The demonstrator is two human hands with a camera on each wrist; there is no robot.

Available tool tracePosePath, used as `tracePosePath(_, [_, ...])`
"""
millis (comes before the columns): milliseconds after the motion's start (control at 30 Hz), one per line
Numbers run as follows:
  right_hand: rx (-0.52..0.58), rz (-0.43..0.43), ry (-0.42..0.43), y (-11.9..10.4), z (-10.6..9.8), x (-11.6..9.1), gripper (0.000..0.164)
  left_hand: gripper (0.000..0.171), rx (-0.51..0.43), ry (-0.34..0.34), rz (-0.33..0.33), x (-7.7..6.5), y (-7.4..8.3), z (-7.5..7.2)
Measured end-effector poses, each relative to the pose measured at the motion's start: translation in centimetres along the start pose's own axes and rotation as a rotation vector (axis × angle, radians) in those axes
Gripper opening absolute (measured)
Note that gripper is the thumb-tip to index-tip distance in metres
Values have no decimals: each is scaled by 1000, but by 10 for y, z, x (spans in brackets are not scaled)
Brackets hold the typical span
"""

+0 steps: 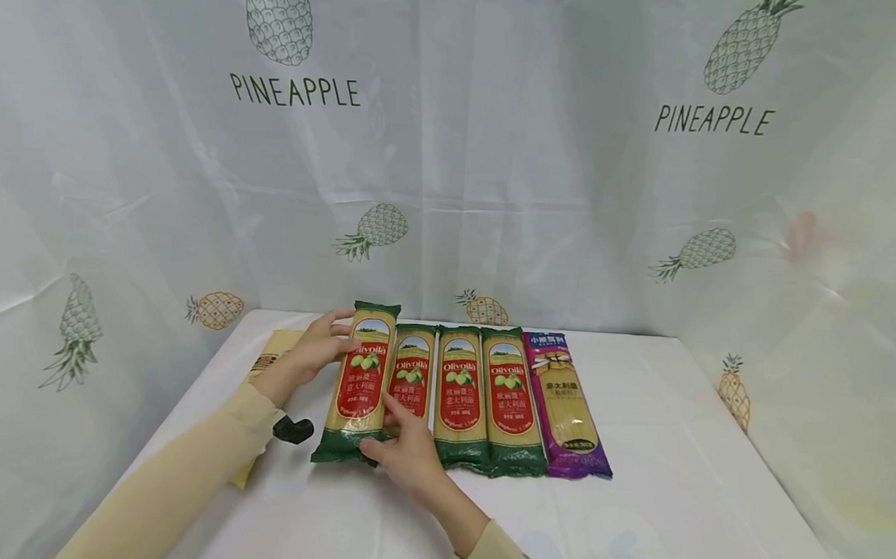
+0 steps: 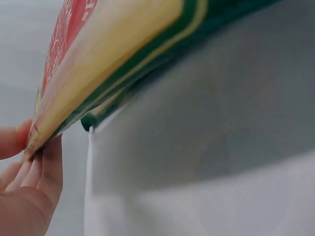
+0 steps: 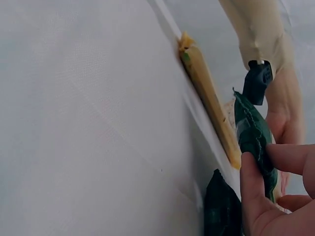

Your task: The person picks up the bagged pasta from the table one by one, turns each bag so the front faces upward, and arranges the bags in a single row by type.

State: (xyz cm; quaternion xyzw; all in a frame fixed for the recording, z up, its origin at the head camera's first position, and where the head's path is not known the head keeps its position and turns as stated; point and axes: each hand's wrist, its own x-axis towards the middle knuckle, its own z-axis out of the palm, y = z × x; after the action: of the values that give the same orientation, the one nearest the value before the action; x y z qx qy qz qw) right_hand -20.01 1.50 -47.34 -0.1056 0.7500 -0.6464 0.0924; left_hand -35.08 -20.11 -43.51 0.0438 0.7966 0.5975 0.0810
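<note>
A green-ended spaghetti packet with a red label (image 1: 363, 384) is held raised and tilted off the table by both hands. My left hand (image 1: 312, 353) grips its upper left edge, thumb and fingers on opposite faces in the left wrist view. At the lower right edge, my right hand (image 1: 414, 455) pinches it; the right wrist view shows fingers on both sides of the green end (image 3: 252, 125). Partly behind this packet lies a matching packet (image 1: 412, 357). Two more of the same kind, a middle packet (image 1: 458, 388) and a right packet (image 1: 512, 391), lie side by side.
A purple pasta packet (image 1: 563, 393) lies at the right end of the row. Left of the held packet, a yellow packet (image 3: 209, 93) lies partly hidden by the left arm. The white table (image 1: 673, 456) meets a pineapple-print curtain (image 1: 557, 192) at the back.
</note>
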Motion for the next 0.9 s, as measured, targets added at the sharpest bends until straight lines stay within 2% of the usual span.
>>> tracePosePath(233, [-62,-23,27,6,10,8,80,73,0,-21,-10,6,-8,-6])
tracePosePath(533, [-198,-29,64,0,20,16,78,73,8,-31,-16,14,-11,-14])
tracePosePath(900, [-197,-22,65,4,25,24,75,71,35,-48,-48,18,-16,-20])
